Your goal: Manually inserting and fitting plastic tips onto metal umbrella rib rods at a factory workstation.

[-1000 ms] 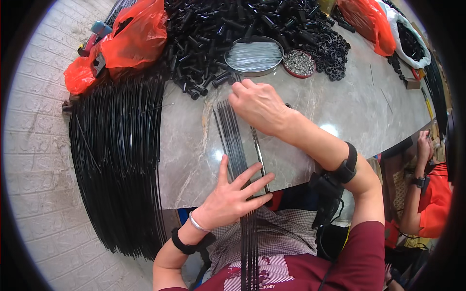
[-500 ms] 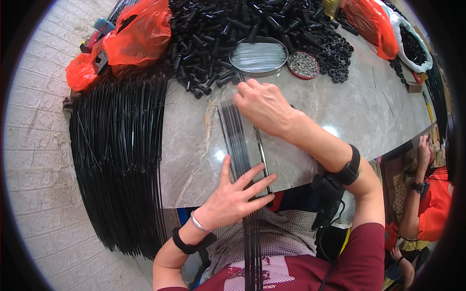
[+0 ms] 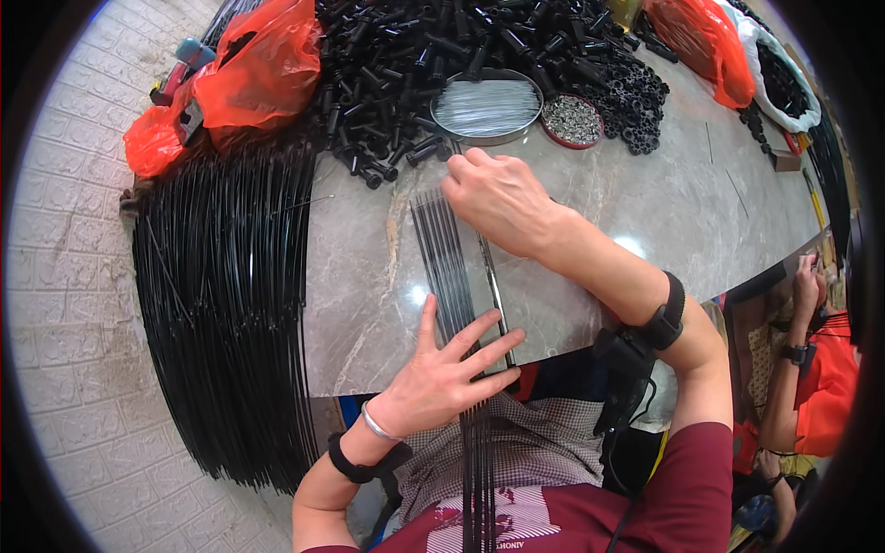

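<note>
1. Your rods are thin, black and straight, lying flat in a row on the marble table, long axis near to far.
2. Your left hand presses their near part, fingers spread.
3. Your right hand covers their far ends, fingers curled.
4. Far: black tubes, a round tin.

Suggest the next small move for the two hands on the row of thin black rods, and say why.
Probably the right hand nudges the far tips level. The left hand lies flat, fingers spread, pinning the thin black rods side by side on the marble table, while the right hand covers their far ends, which look slightly uneven.
</note>
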`<action>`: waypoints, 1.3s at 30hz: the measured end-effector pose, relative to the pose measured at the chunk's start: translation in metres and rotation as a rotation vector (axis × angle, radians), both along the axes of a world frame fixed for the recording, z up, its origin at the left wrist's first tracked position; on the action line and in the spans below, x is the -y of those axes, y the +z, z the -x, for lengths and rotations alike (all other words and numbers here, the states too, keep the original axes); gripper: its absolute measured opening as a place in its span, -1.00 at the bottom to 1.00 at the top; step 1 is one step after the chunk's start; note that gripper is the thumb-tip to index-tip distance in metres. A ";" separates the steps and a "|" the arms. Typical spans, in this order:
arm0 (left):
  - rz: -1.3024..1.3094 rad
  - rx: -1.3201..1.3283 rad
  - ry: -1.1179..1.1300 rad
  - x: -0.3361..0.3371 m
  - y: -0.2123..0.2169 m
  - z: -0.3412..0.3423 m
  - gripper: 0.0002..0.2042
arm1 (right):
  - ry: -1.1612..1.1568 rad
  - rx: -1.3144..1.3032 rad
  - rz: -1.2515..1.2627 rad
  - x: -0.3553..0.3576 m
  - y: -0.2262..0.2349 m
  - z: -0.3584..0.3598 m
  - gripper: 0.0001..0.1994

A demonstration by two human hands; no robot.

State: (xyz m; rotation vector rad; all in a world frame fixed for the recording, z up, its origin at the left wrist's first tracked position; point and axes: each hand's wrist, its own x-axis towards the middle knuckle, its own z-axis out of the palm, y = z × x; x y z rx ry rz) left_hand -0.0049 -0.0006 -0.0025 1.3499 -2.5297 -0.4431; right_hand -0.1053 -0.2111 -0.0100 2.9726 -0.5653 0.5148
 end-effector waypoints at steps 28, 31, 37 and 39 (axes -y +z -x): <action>-0.004 0.018 0.001 0.001 0.003 0.001 -0.58 | 0.066 0.037 -0.075 0.010 0.002 0.003 -0.93; -0.009 0.015 0.001 0.001 0.004 0.001 -0.57 | 0.065 0.056 -0.067 0.009 0.003 0.003 -0.92; -0.027 0.016 -0.002 0.002 0.005 0.001 -0.58 | 0.063 0.056 -0.055 0.010 0.004 0.003 -0.90; -0.025 0.015 0.000 0.002 0.004 0.001 -0.59 | 0.061 0.057 -0.052 0.009 0.003 0.003 -0.89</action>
